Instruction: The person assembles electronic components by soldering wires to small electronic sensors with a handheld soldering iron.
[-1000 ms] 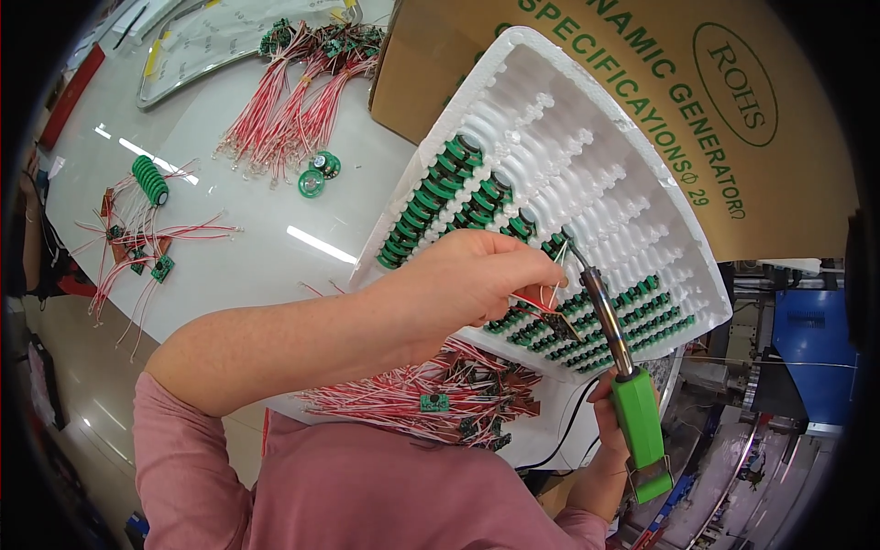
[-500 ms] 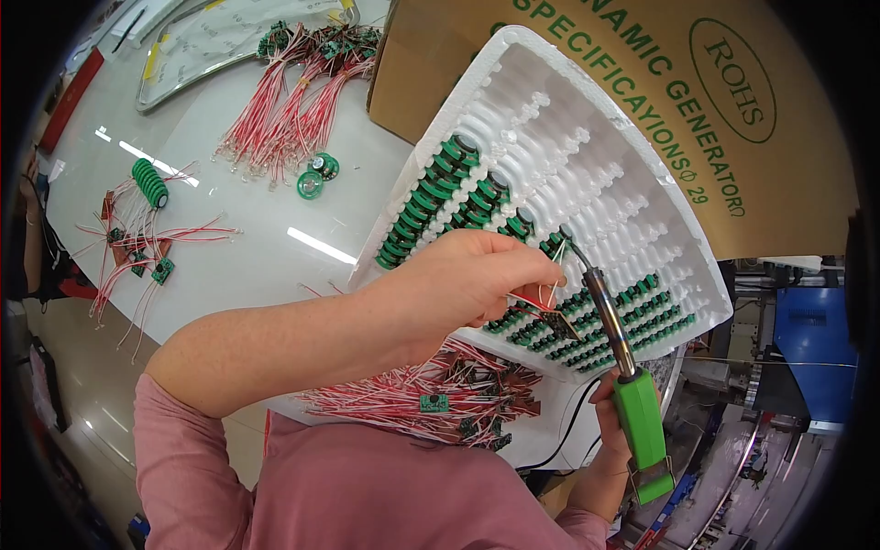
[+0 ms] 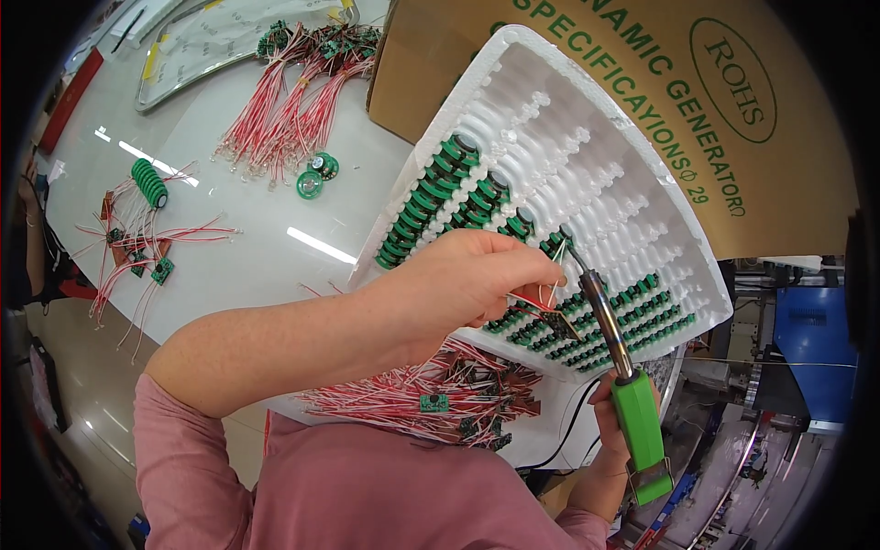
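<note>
Red-and-white wire leads (image 3: 534, 301) stay pinched in the closed left hand (image 3: 467, 284) above the white tray (image 3: 568, 137) of green parts; the right hand (image 3: 616, 431), fisted on the soldering iron (image 3: 610, 321), holds its tip there unmoved; the joint seems still underway.

- Cardboard box (image 3: 642, 101): brown, rectangular, green print and a green oval mark; stands at upper right, behind the tray.
- White moulded plastic packing tray (image 3: 587, 165): leans against the box.
</note>
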Motion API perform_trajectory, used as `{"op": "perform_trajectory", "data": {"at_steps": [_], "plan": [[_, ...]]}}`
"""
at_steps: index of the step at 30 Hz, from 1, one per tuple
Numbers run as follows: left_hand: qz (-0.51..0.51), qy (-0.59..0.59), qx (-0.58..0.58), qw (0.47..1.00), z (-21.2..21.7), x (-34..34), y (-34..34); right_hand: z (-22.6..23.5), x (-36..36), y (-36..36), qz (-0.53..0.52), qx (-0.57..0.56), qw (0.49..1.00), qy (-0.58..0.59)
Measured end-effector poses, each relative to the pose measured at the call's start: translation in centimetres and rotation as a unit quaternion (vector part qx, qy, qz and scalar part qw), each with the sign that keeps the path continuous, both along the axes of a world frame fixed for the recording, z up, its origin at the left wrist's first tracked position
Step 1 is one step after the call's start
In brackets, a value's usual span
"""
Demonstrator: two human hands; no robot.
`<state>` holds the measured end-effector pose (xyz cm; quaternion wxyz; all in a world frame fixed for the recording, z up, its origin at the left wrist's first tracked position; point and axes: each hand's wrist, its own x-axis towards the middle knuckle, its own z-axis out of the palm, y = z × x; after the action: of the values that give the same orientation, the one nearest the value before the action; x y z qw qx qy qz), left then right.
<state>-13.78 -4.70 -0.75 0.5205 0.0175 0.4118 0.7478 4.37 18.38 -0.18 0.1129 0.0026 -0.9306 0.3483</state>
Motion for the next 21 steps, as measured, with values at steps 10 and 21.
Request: {"op": "perform_trajectory", "data": {"at_steps": [10, 21], "plan": [[-0.002, -0.001, -0.005, 1.0, 0.14, 0.03, 0.13, -0.04, -0.21, -0.16, 0.012, -0.002, 0.999, 0.034], [-0.007, 0.0, -0.005, 1.0, 0.43, -0.08, 0.05, 0.54, -0.18, -0.61, -0.039, -0.016, 0.999, 0.004]]}}
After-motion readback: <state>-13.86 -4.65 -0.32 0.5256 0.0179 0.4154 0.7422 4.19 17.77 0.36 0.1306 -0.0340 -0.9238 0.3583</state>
